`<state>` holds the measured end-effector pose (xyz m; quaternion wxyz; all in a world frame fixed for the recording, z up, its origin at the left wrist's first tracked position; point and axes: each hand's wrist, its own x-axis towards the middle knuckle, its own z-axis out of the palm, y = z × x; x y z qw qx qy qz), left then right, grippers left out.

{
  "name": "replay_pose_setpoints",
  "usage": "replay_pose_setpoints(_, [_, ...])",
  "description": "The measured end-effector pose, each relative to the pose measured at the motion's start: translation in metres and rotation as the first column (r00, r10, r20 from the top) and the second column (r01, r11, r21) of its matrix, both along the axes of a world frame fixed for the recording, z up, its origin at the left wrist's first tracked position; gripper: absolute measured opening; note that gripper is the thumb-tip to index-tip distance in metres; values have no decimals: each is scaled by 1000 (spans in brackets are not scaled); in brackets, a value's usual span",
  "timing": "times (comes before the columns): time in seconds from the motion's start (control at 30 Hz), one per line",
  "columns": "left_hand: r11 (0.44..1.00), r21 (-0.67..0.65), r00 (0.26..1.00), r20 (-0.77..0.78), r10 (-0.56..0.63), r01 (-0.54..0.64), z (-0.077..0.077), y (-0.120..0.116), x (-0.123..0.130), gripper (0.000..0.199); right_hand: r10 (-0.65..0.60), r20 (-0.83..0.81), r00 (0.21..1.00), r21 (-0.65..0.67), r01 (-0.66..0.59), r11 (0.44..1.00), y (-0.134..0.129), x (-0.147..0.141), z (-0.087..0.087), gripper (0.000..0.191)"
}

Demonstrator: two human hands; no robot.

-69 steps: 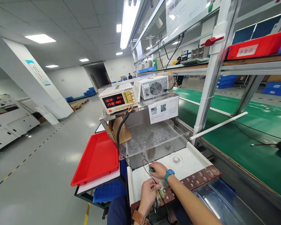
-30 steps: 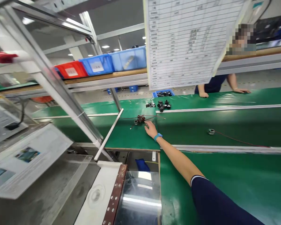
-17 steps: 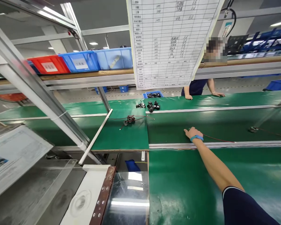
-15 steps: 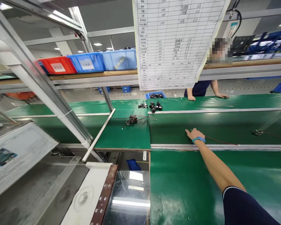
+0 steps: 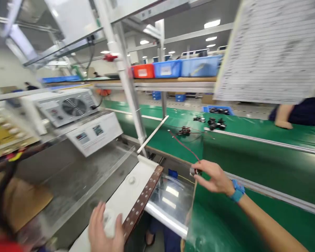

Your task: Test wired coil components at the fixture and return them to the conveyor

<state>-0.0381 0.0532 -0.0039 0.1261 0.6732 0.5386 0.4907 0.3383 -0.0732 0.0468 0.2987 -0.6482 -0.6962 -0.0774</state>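
My right hand (image 5: 215, 176), with a blue wristband (image 5: 237, 191), pinches a small metal motor (image 5: 192, 171) above the gap at the table's edge. A red wire (image 5: 186, 145) trails from it toward the far left. Low in the view, my left hand (image 5: 105, 229) has its fingers apart and nothing in them. It is over a white plate (image 5: 126, 187) that carries round fittings and a brown perforated strip (image 5: 144, 194); whether it touches the plate I cannot tell. On the green mat lie more small dark motors (image 5: 184, 131) with wires.
Black parts (image 5: 216, 124) lie at the far edge, near a blue bin (image 5: 231, 110) of similar parts. A white rod (image 5: 152, 134) and a metal post (image 5: 131, 94) stand left of the mat. A grey fan-cooled box (image 5: 75, 106) is further left. A co-worker's hand (image 5: 283, 122) rests opposite.
My view has swung left. My right hand has moved from the conveyor channel to the gap's edge, bringing the motor and its red wire. My left hand has come into view.
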Motion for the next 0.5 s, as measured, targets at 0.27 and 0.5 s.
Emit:
replay_pose_setpoints(0.27, [984,172,882,-457,117,-42,31,-15,-46,26,708,-153,689,34,-713,701,109,-183,-25,52])
replay_pose_setpoints(0.5, [826,-474,935,-315,163,-304,1,-46,-140,27,717,-234,656,-187,-754,629,225,-280,-111,35])
